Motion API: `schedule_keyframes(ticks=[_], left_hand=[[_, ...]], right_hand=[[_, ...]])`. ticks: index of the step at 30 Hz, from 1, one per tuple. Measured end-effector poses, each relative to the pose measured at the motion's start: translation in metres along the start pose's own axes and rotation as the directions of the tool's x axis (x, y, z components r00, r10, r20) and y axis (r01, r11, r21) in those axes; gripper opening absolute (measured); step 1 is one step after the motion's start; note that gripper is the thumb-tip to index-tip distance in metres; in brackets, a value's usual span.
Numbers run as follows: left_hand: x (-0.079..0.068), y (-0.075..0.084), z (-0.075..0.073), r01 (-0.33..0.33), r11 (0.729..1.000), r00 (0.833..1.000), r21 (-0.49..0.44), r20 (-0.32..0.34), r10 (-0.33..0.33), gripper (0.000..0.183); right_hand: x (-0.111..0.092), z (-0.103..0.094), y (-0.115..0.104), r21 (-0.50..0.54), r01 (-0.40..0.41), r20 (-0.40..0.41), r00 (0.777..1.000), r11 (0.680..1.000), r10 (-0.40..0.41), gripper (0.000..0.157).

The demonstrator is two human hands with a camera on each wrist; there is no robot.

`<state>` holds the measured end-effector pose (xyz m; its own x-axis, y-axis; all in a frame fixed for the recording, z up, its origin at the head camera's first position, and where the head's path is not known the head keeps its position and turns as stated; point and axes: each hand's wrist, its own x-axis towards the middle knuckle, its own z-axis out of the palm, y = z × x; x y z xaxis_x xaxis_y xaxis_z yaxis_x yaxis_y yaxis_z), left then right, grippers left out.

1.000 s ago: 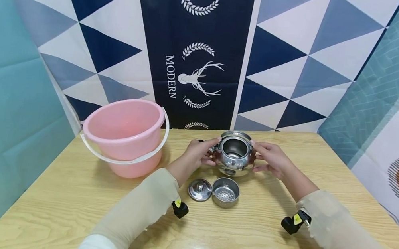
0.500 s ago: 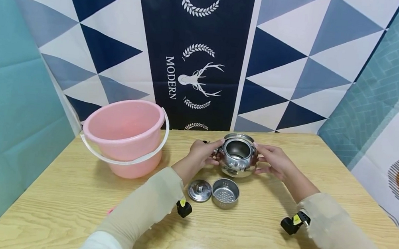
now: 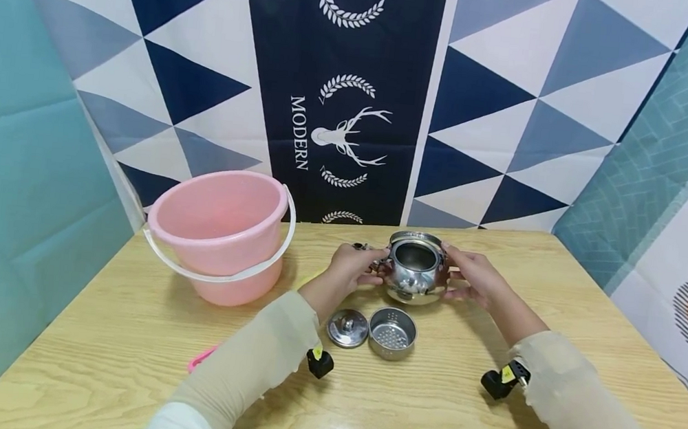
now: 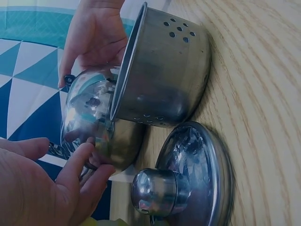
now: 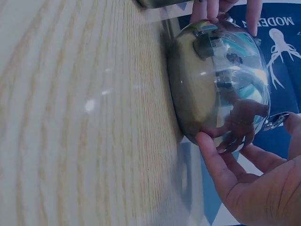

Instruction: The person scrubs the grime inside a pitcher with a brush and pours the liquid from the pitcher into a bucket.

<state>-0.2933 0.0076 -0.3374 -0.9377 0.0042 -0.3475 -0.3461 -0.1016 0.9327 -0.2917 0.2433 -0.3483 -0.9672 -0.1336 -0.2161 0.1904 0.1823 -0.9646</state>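
A shiny steel teapot [image 3: 415,280] stands lidless on the table, its round mouth tipped toward me. My left hand [image 3: 348,268] holds it on the left around the spout, thumb above and fingers below. On the right side my right hand [image 3: 473,277] grips it with the thumb near the rim; in the right wrist view the fingertips press the polished belly [image 5: 221,89]. In front of the pot lie its knobbed lid [image 3: 347,328] and a perforated strainer basket [image 3: 392,343], side by side. Both show large in the left wrist view, strainer [image 4: 164,66] above lid [image 4: 188,174].
A pink bucket [image 3: 213,278] with a white handle stands at the back left. Part of a pink object [image 3: 201,358] shows beside my left sleeve, and something yellow [image 3: 311,278] peeks out behind my left wrist. A patterned cloth wall rises behind the table.
Both hands have shifted the teapot slightly to the right. The pink object and the yellow one have come into sight beside my left arm. Lid and strainer stay put.
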Motion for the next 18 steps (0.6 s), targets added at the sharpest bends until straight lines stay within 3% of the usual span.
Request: schedule_keyframes(ticks=[10, 14, 18], left_hand=[[-0.001, 0.001, -0.003, 0.041, 0.999, 0.997, 0.009, 0.059, -0.041, 0.063], [-0.006, 0.0, -0.007, 0.041, 0.999, 0.994, 0.028, 0.1, -0.044, 0.051], [-0.013, -0.003, -0.011, 0.019, 0.999, 0.99, 0.037, 0.137, -0.024, 0.044]], right_hand=[[0.012, -0.01, 0.012, -0.016, 0.052, 0.004, 0.999, 0.998, -0.052, 0.081], [-0.003, -0.003, 0.003, -0.166, 0.109, -0.071, 0.99, 0.98, -0.122, 0.087], [-0.017, 0.004, -0.007, -0.392, 0.154, -0.161, 0.959, 0.907, -0.233, 0.081]])
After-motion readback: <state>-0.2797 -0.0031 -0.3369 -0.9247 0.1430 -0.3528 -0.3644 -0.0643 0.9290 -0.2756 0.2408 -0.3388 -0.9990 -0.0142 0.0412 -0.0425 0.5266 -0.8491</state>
